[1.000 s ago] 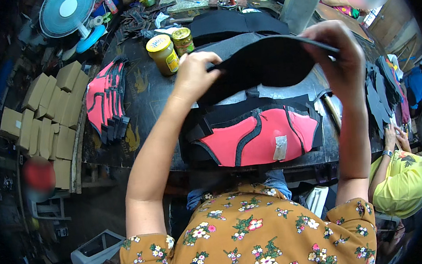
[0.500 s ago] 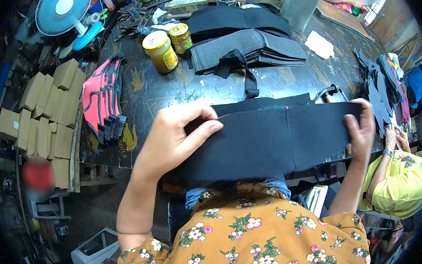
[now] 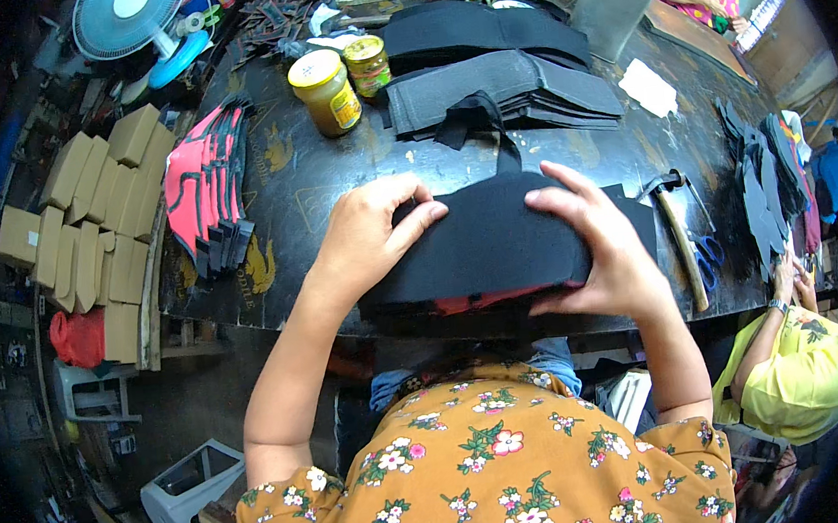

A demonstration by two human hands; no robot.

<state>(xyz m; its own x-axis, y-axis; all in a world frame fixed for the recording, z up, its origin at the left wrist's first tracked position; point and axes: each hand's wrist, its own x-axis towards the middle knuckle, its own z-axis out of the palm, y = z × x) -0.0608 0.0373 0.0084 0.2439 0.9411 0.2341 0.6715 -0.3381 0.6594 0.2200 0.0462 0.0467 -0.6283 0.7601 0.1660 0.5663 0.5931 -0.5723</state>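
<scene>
A black fabric panel (image 3: 482, 236), folded over at its right end, is held above the near edge of the dark table (image 3: 275, 204). My left hand (image 3: 362, 237) pinches its upper left edge between thumb and fingers. Around the folded right end curls my right hand (image 3: 612, 245), thumb low and fingers at the top. Some red shows along the panel's lower edge. Another black piece (image 3: 637, 211) lies partly hidden behind it. Just beyond are a black strap (image 3: 507, 152) and a stack of dark grey panels (image 3: 499, 90).
Right of my hand lie a hammer (image 3: 678, 239) and blue-handled scissors (image 3: 708, 261). Two jars, one larger jar (image 3: 327, 95) and one smaller jar (image 3: 367, 67), stand beyond. Pink-and-black pieces (image 3: 208, 190) are at left. A co-worker in yellow (image 3: 787, 369) sits at right.
My right hand has moved left, bringing the panel's right end over into a fold. The hammer and scissors are now uncovered. My left hand keeps its pinch.
</scene>
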